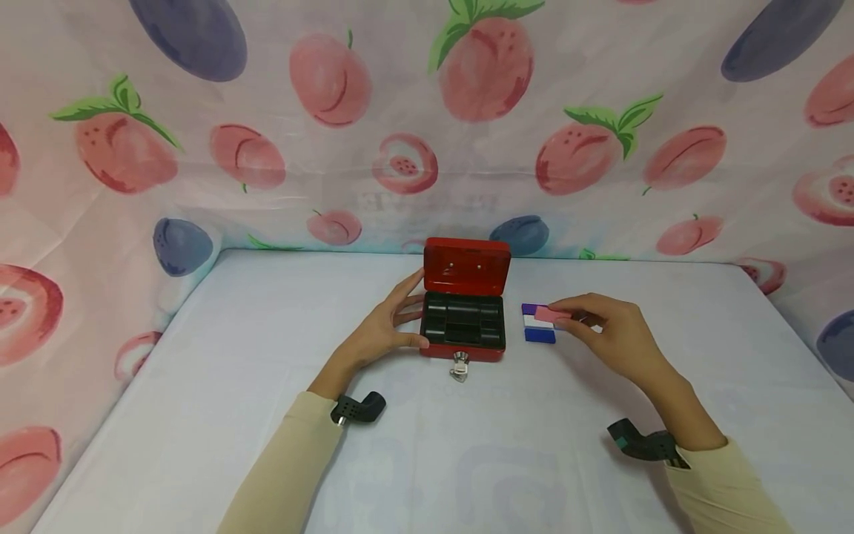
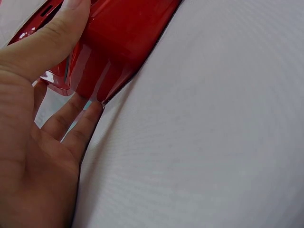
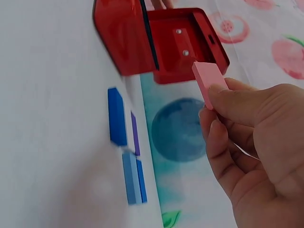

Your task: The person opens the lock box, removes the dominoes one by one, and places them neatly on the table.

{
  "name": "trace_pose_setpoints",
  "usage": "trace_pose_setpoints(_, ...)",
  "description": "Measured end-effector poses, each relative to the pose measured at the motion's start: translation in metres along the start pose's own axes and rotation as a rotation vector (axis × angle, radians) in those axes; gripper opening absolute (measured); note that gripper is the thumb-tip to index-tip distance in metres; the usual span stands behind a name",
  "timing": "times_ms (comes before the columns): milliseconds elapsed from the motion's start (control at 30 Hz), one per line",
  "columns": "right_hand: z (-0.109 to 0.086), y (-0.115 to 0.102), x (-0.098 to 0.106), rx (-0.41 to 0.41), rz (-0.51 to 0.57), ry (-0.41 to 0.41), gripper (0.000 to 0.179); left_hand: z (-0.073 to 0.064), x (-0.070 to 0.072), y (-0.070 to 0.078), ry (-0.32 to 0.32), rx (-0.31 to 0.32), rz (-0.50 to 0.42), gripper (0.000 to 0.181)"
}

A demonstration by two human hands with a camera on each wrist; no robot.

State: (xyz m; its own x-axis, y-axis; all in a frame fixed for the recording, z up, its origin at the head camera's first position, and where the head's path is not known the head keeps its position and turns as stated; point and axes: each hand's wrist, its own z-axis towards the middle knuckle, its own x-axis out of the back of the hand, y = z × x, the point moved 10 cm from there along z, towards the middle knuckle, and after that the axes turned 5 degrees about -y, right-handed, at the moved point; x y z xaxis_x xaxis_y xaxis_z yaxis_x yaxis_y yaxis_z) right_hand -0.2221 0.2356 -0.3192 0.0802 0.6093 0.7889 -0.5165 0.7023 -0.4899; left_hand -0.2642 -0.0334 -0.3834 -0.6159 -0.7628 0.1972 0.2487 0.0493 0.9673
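A red metal cash box point(image 1: 465, 352) stands with its lid point(image 1: 467, 265) raised, a black compartment tray point(image 1: 463, 320) inside. My left hand point(image 1: 376, 330) rests against the box's left side, fingers fairly straight; its thumb is at the front left corner and a fingertip reaches the lid. To the right, my right hand point(image 1: 617, 334) pinches a flat pink block point(image 3: 209, 80) between thumb and fingers. In the head view that block overlaps several flat blocks on the table: a purple one point(image 1: 531, 308), a white one point(image 1: 537, 322) and a blue one point(image 1: 540, 336).
Two more blocks, a light blue one point(image 3: 131, 178) and a darker blue one point(image 3: 142, 180), lie by the others in the right wrist view. A lock with keys point(image 1: 459, 366) sticks out from the box front. A fruit-patterned cloth point(image 1: 400, 89) hangs behind the white table point(image 1: 267, 311).
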Motion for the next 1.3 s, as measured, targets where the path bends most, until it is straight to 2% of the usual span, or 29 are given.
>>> trace_pose_setpoints(367, -0.016, 0.026, 0.002, -0.130, 0.017, -0.045, 0.027, 0.000, 0.000, 0.000, 0.002, 0.006, -0.002, 0.103)
trace_pose_setpoints(667, -0.023, 0.036, 0.002, -0.106, 0.046, -0.043, 0.026, 0.001, 0.001, -0.002, 0.003, 0.009, 0.000, 0.104)
trace_pose_setpoints(1033, -0.031, 0.055, -0.001, -0.181, 0.048, -0.065, 0.025, 0.001, -0.001, 0.001, -0.004, -0.010, -0.005, 0.103)
trace_pose_setpoints(1300, -0.033, 0.065, -0.006, -0.201, 0.053, -0.102, 0.026, 0.001, 0.001, -0.002, 0.007, 0.005, 0.005, 0.103)
